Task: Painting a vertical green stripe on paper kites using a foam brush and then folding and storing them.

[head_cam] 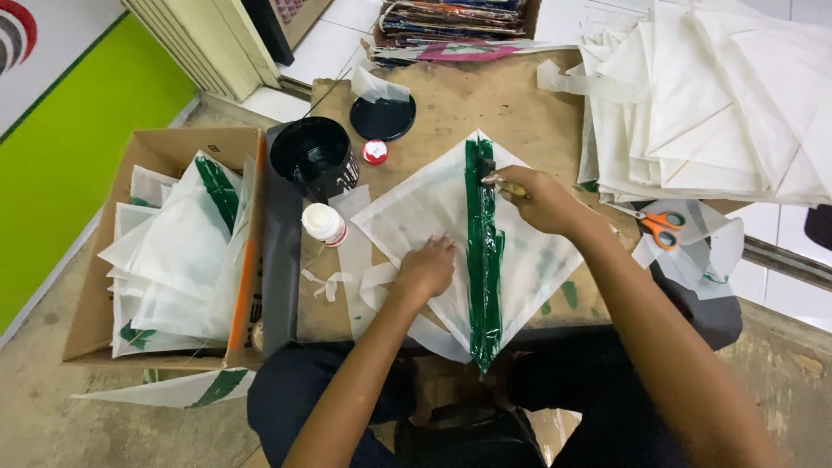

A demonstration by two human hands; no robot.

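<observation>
A cardboard box (165, 156) of finished white sheets with green stripes sits at left, beside the open pot of dark green paint (314, 156). The left hand (425, 269) presses flat, fingers spread, on the white diamond sheet (416, 208) lying on the worn table (520, 108). The right hand (537, 199) pinches what looks like a brush (488, 169) at the green stripe (484, 260). Steady, even strokes along the centre line suit this. Scissors (663, 225) lie at right.

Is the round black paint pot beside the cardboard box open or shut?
Open. The round black paint pot shows dark wet paint inside, and its black lid lies apart on the brown table.
</observation>
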